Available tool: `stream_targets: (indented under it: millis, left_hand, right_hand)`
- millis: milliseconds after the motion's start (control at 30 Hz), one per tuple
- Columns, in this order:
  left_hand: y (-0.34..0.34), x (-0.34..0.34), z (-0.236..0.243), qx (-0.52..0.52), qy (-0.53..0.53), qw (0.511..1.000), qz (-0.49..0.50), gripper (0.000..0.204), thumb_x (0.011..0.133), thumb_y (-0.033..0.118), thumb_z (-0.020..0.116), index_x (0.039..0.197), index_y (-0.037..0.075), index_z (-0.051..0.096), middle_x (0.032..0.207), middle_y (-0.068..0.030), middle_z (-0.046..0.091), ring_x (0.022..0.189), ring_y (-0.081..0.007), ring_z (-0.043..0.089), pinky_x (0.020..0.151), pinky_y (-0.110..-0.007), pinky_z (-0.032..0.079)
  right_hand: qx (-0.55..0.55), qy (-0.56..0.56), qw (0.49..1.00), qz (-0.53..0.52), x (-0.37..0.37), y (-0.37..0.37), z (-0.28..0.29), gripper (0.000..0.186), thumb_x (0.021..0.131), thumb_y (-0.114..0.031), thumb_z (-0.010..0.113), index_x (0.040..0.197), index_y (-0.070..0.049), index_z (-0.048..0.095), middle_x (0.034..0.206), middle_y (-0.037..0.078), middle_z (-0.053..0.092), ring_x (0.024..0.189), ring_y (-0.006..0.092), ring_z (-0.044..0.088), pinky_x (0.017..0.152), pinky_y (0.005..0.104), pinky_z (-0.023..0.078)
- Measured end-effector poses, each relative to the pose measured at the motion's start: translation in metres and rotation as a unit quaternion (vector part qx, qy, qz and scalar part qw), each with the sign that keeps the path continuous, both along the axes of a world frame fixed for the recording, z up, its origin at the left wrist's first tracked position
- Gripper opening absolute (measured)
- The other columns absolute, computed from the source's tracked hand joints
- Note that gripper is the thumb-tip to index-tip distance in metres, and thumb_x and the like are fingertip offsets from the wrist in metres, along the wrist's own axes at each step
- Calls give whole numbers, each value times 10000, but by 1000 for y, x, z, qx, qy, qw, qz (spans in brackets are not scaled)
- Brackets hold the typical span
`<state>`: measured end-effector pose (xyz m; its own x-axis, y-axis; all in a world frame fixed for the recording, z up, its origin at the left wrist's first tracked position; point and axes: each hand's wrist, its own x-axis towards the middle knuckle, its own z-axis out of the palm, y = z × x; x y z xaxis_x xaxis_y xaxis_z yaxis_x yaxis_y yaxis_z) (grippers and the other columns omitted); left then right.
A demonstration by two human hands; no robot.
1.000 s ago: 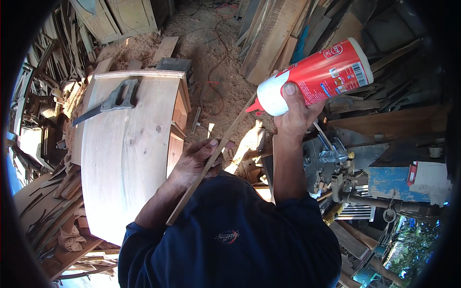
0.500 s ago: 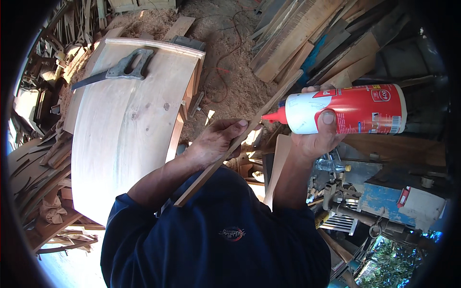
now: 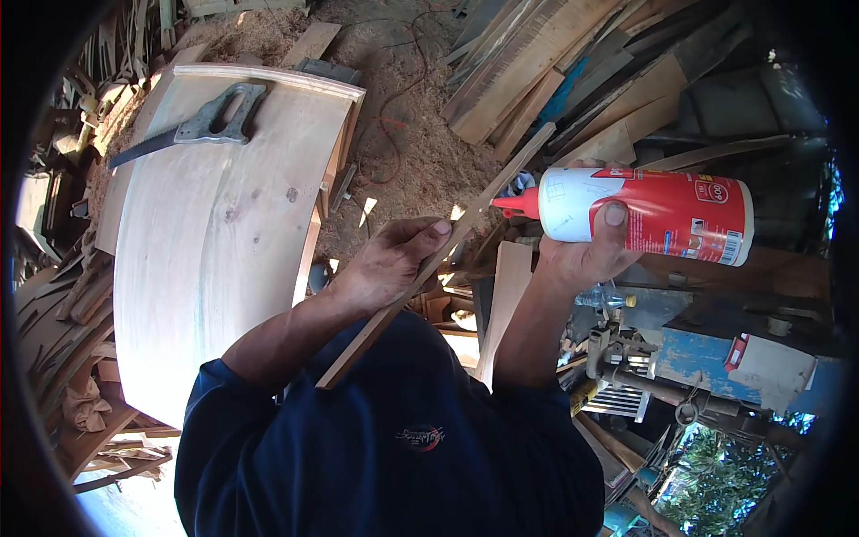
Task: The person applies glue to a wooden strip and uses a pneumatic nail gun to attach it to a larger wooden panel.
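Strip | left hand pinches it mid-length | right hand grips glue bottle, nozzle at its edge | risk: narrow face, glue may overrun; strip may flex.

A handsaw lies on the far end of the curved worktop, which stands to the left. Right of the worktop, the left hand grips a thin wooden strip running diagonally from near the chest up toward stacked planks behind. The right hand holds a glue bottle sideways, its nozzle touching the strip, with machinery below right.
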<state>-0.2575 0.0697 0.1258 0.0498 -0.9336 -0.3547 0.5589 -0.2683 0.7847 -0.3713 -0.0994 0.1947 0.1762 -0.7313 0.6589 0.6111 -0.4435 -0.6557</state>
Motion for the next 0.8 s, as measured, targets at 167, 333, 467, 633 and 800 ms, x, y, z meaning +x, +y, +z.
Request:
stream_targets:
  millis: [167, 333, 467, 633, 800]
  left_hand:
    - [1, 2, 5, 4, -1, 1000, 6, 561, 1009, 508, 522, 1218, 1, 641, 798, -37, 611, 713, -80, 535, 658, -268, 476]
    - [3, 5, 12, 6, -91, 996, -3, 562, 1010, 486, 534, 1253, -13, 621, 896, -79, 667, 827, -103, 577, 753, -281, 492]
    - [2, 3, 4, 17, -49, 998, 21, 574, 1008, 479, 542, 1286, -20, 597, 956, -88, 677, 865, -116, 586, 803, -283, 486]
    - [1, 7, 21, 36, -38, 999, 9, 582, 1002, 479, 555, 1311, -14, 583, 967, -88, 675, 862, -111, 587, 811, -271, 482]
    - [-3, 3, 14, 48, 7, 996, 72, 532, 1005, 447, 569, 1274, -11, 603, 890, -61, 658, 800, -96, 578, 741, -271, 488]
  right_hand:
    - [-6, 6, 1000, 10, 0, 13, 4, 644, 799, -145, 767, 1335, -32, 428, 1096, 180, 603, 975, 309, 650, 864, 464, 581]
    - [4, -19, 999, 42, 0, 14, 4, 669, 792, -114, 790, 1352, -72, 426, 1116, 183, 604, 968, 331, 663, 831, 464, 605]
    - [12, -10, 999, 48, 2, 21, 3, 656, 795, -127, 798, 1340, -71, 438, 1116, 180, 602, 987, 331, 659, 843, 478, 594]
    - [17, 47, 997, 63, -4, 26, -4, 613, 852, -318, 742, 1277, 45, 490, 1167, 176, 578, 1073, 310, 622, 955, 467, 531]
    - [25, 53, 991, 123, -7, 34, -8, 626, 869, -340, 714, 1295, 60, 487, 1214, 175, 568, 1093, 314, 606, 1009, 474, 487]
